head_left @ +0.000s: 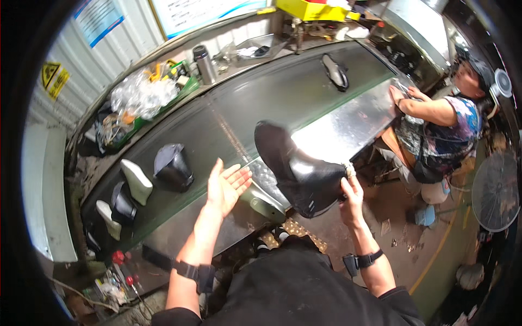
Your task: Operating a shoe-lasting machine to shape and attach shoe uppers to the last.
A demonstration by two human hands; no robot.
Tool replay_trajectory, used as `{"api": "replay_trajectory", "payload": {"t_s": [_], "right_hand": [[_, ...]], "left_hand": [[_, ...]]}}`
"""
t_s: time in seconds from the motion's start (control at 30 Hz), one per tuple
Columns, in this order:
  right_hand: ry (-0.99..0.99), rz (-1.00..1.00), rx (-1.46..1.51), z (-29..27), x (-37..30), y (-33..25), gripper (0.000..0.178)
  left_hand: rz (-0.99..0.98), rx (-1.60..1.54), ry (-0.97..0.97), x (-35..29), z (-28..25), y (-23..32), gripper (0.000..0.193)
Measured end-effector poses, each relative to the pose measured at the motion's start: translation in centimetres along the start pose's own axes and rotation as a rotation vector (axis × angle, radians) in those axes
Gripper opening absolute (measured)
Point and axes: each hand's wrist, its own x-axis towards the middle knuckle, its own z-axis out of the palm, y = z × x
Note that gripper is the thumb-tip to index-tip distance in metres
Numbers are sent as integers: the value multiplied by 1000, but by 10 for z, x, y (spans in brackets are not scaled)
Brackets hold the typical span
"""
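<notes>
My right hand (351, 194) grips a black leather boot upper (304, 176) by its edge at the right; the shaft leans up and to the left. My left hand (227, 187) is open, palm turned up and fingers spread, left of the boot upper and apart from it. Just beyond those fingers, a pale olive shoe last (263, 203) lies at the near edge of the metal bench, partly behind the boot upper. On the conveyor belt to the left stand a black boot upper (173, 168), a cream last (137, 182), another black upper (123, 203) and a smaller cream last (109, 219).
The dark belt (217, 103) runs from lower left to upper right, with a shoe piece (335, 73) at its far end. A person (435, 114) works at the right. A thermos (204, 64) and a plastic-filled green tray (147, 98) line the back. Red-handled tools (118, 257) lie lower left.
</notes>
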Motion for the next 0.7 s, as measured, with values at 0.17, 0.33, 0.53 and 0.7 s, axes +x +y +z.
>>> {"api": "replay_trajectory", "payload": {"t_s": [0.17,0.33,0.53,0.7], "right_hand": [[-783,-936,-733,1,-33,12,53],[-583,-744,-697,-7,-82,68,74],[-690,-614,-579,30,-47,124,107],[-522,-615,-157,29,-42,150,106]], "left_hand": [[-17,282,-1,21,-63,12,44],[303,814,243,44,-70,-10,28],[632,927,543,95,-145,-11,27],[606,858,626,91,-95,-27,28]]}}
